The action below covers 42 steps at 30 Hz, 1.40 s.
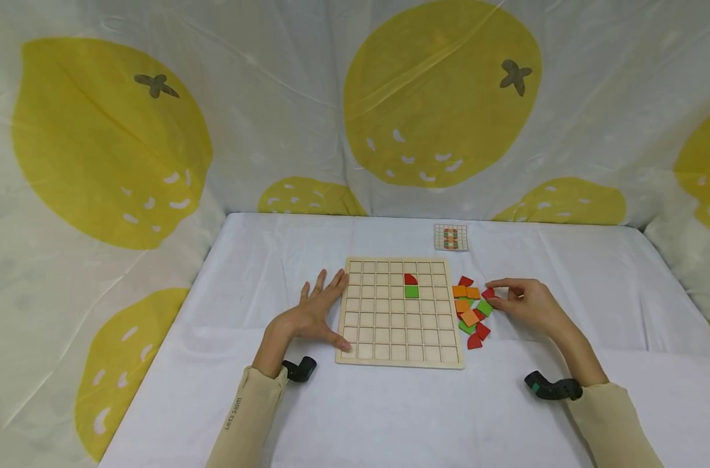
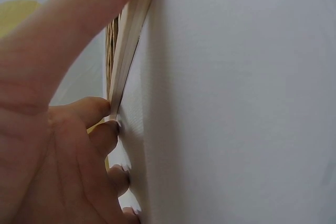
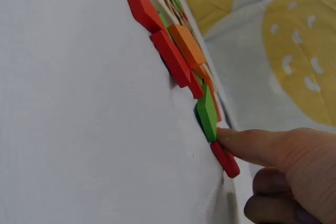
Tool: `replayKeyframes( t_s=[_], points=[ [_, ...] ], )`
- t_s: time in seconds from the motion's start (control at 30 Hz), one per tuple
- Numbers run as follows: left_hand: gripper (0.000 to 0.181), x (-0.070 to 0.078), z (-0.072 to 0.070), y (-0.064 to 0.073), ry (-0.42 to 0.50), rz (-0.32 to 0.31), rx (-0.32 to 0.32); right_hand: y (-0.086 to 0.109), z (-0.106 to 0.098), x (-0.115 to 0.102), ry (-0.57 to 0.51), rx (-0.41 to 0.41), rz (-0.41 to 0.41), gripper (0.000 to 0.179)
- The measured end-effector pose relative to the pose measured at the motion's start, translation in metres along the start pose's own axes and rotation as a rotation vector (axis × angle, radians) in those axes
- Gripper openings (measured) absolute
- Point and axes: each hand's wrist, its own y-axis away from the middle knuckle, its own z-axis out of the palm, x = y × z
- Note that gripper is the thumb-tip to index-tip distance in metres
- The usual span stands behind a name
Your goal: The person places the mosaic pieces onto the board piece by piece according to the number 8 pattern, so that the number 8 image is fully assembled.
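Right hand pinches red piece, board's 3 o'clock; best lift straight; left hand spread, ungrasping, 9 o'clock edge.

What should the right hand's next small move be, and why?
Probably lift the rightmost red piece clear of the loose pile: the right hand has finger and thumb at it, the left hand touches the board, and that board holds just a red quarter-round and a green square, while the card shows a bigger pattern.
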Motion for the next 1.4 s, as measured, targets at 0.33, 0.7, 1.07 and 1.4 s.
replayKeyframes(
  t_s=[0.33, 0.7, 1.07, 1.4],
  points=[
    [0.143, -0.001, 0.000, -0.001, -0.005, 0.008, 0.003, 0.000, -0.002, 0.002, -0.009, 0.032, 0.055, 0.040],
    [0.143, -0.001, 0.000, 0.000, 0.002, 0.004, -0.002, -0.001, 0.001, -0.001, -0.042, -0.002, 0.039, 0.033],
    [0.143, -0.002, 0.000, -0.001, -0.003, 0.007, -0.002, -0.003, 0.006, -0.002, -0.055, 0.053, 0.042, 0.033],
    [0.143, -0.002, 0.000, -0.002, -0.006, 0.012, 0.001, -0.003, 0.019, -0.032, -0.099, 0.049, -0.034, 0.034]
  ],
)
